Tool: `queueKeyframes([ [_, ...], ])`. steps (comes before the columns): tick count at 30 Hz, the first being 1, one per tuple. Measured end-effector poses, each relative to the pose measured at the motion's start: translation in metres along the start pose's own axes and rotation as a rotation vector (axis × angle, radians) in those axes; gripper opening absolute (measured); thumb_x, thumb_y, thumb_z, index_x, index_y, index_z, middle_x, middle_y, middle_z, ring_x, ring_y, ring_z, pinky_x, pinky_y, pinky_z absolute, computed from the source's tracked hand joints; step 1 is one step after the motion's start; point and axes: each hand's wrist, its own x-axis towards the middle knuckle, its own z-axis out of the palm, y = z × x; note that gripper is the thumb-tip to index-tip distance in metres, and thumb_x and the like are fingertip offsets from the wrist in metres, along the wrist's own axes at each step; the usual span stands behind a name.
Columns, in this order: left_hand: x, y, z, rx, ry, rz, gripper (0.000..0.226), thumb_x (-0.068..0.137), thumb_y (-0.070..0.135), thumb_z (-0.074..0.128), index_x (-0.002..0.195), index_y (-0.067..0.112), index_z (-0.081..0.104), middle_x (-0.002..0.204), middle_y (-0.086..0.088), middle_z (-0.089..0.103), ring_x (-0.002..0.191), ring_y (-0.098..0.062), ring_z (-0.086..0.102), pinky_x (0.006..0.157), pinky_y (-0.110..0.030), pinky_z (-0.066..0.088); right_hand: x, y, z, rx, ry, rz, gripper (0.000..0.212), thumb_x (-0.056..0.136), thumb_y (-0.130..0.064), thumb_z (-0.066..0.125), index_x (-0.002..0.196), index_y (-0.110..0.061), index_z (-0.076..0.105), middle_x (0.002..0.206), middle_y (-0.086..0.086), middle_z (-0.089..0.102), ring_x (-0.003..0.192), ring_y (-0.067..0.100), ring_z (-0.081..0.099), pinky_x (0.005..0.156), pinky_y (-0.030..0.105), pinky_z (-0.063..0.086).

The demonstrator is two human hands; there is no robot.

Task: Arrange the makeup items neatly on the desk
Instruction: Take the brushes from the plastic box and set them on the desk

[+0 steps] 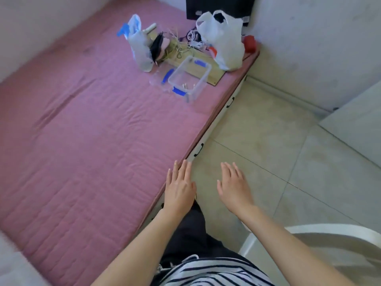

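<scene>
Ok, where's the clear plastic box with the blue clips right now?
The clear plastic box sits on the pink mattress near its far right edge, partly on a wooden board, just in front of the white plastic bag.

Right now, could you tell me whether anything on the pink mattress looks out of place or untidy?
Yes. At the far corner, a tangle of white cords and thin sticks sprawls between two plastic bags. The clear storage box sits open, its lid lying beside it. Both hands are open and hold nothing.

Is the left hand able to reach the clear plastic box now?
Probably not yet: the left hand hovers open at the mattress's near edge, while the clear plastic box sits far up it. Nothing blocks the way.
</scene>
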Motion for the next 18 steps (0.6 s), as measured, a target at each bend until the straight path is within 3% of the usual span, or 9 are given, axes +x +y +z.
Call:
queueKeyframes([
  [5,0.055,0.027,-0.005,0.018,-0.001,0.105,0.058,0.097,0.028,0.034,0.152,0.016,0.015,0.159,-0.001,0.017,0.148,-0.022,0.006,0.119,-0.037,0.005,0.025,0.032,-0.019,0.064,0.050,0.118,0.059,0.100,-0.029,0.037,0.150,-0.006,0.017,0.156,0.010,0.023,0.146,0.029,0.011,0.119,0.039,0.015],
  [18,0.256,0.087,-0.051,0.056,-0.002,0.312,0.061,0.099,0.030,0.034,0.153,0.017,0.008,0.161,0.000,0.008,0.148,-0.021,-0.005,0.120,-0.039,0.000,0.166,0.112,-0.084,0.102,0.089,0.294,0.067,0.101,-0.032,0.033,0.152,-0.013,-0.006,0.161,0.006,-0.001,0.147,0.027,-0.007,0.120,0.043,0.007],
])
